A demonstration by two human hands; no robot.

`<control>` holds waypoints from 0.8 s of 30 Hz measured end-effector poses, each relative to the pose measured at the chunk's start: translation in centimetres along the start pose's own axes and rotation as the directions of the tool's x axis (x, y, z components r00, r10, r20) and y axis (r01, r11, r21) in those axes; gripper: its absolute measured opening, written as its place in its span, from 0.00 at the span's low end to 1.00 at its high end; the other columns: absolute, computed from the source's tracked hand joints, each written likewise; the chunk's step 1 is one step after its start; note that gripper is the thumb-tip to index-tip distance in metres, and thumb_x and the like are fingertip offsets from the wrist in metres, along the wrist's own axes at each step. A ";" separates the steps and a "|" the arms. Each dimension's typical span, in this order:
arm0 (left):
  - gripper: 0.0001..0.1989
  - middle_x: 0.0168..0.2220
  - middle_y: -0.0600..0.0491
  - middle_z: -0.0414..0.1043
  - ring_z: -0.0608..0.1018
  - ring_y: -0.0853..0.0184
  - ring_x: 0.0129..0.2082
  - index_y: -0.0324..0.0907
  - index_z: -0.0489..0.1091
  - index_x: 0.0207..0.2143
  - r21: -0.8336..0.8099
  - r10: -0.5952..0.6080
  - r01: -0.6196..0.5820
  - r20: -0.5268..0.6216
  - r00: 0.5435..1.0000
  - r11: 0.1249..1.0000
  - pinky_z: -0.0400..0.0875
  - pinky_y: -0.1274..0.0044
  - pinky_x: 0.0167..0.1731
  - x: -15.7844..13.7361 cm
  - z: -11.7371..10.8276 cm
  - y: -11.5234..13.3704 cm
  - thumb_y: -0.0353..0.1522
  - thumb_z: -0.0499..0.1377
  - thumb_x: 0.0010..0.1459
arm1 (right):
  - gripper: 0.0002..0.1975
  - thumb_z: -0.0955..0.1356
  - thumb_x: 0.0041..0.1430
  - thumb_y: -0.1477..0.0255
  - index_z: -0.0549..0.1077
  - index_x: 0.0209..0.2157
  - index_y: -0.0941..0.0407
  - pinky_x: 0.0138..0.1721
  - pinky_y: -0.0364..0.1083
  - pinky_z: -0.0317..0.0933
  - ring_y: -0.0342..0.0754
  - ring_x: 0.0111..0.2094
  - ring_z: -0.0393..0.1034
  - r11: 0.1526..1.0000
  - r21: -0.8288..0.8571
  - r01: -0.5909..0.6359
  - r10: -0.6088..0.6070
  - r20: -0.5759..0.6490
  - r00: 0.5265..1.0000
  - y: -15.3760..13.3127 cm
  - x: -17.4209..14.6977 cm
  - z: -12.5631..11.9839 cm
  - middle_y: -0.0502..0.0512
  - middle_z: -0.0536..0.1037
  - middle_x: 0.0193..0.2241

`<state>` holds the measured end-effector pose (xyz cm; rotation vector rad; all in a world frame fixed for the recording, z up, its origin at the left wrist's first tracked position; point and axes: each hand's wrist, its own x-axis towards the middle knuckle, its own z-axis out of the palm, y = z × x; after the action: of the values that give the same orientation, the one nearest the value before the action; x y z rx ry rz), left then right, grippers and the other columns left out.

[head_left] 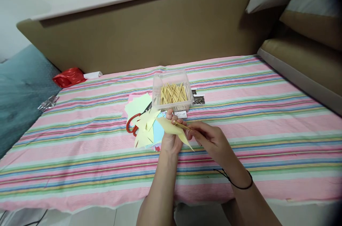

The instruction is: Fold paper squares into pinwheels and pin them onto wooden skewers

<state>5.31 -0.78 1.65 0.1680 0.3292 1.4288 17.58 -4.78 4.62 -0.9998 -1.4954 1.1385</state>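
Raised in front of me is a pale yellow paper pinwheel (170, 127), with its blades curled and pointed. My left hand (170, 144) grips it from behind, fingers closed around its middle and partly hidden by the paper. Between the fingertips of my right hand (212, 139) is a thin wooden stick (182, 125), pinched at its near end. The stick's far end meets the pinwheel near my left fingers; how they are joined is too small to tell. A black cord bracelet (242, 187) circles my right wrist.
A clear plastic box (173, 105) of wooden sticks (173, 93) stands beyond my hands. Left of it lie red-handled scissors (130, 124), cut yellow paper (144, 129) and coloured sheets (133, 106). A small tray of metal bits (198, 100) sits right. A red plastic bag (70, 77) lies far left.
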 end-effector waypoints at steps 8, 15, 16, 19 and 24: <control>0.21 0.22 0.65 0.63 0.73 0.79 0.25 0.47 0.69 0.40 0.110 0.043 -0.035 -0.068 0.997 0.993 0.68 0.83 0.31 0.1 0.1 0.1 0.26 0.69 0.44 | 0.06 0.65 0.61 0.70 0.74 0.36 0.55 0.31 0.43 0.64 0.46 0.30 0.70 0.998 -0.052 0.026 -0.030 -0.077 0.997 0.1 0.0 0.3 0.52 0.75 0.27; 0.26 0.23 0.64 0.66 0.76 0.76 0.26 0.46 0.68 0.40 0.089 0.038 -0.035 -0.036 0.999 0.995 0.71 0.83 0.30 0.1 -0.2 0.2 0.26 0.72 0.37 | 0.07 0.65 0.60 0.71 0.75 0.39 0.55 0.33 0.45 0.66 0.47 0.33 0.72 0.994 -0.102 0.039 -0.052 -0.122 0.991 0.1 -0.1 0.3 0.53 0.78 0.32; 0.27 0.23 0.64 0.66 0.76 0.76 0.26 0.46 0.68 0.40 0.090 0.038 -0.036 -0.023 0.999 0.995 0.71 0.83 0.31 0.1 -0.2 0.2 0.26 0.73 0.35 | 0.08 0.65 0.60 0.71 0.75 0.39 0.54 0.34 0.45 0.66 0.48 0.33 0.72 0.992 -0.121 0.039 -0.055 -0.132 0.990 0.1 -0.1 0.3 0.53 0.78 0.33; 0.30 0.23 0.65 0.67 0.77 0.74 0.27 0.45 0.68 0.38 0.103 0.039 -0.038 -0.005 0.999 0.994 0.71 0.83 0.31 0.1 -0.2 0.2 0.27 0.74 0.30 | 0.08 0.66 0.60 0.71 0.76 0.40 0.54 0.34 0.46 0.66 0.49 0.35 0.72 0.985 -0.168 0.033 -0.060 -0.156 0.986 0.2 -0.1 0.2 0.54 0.79 0.35; 0.29 0.22 0.65 0.65 0.76 0.76 0.26 0.46 0.67 0.38 0.146 0.061 -0.056 -0.029 0.998 0.988 0.69 0.84 0.31 0.2 -0.2 0.2 0.29 0.74 0.31 | 0.09 0.66 0.60 0.72 0.76 0.41 0.52 0.34 0.46 0.65 0.50 0.36 0.73 0.975 -0.215 0.052 -0.090 -0.171 0.981 0.3 -0.2 0.2 0.55 0.79 0.37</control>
<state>5.14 -0.57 1.53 0.2748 0.4590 1.4673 17.44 -4.89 4.23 -1.1507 -1.5129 0.8280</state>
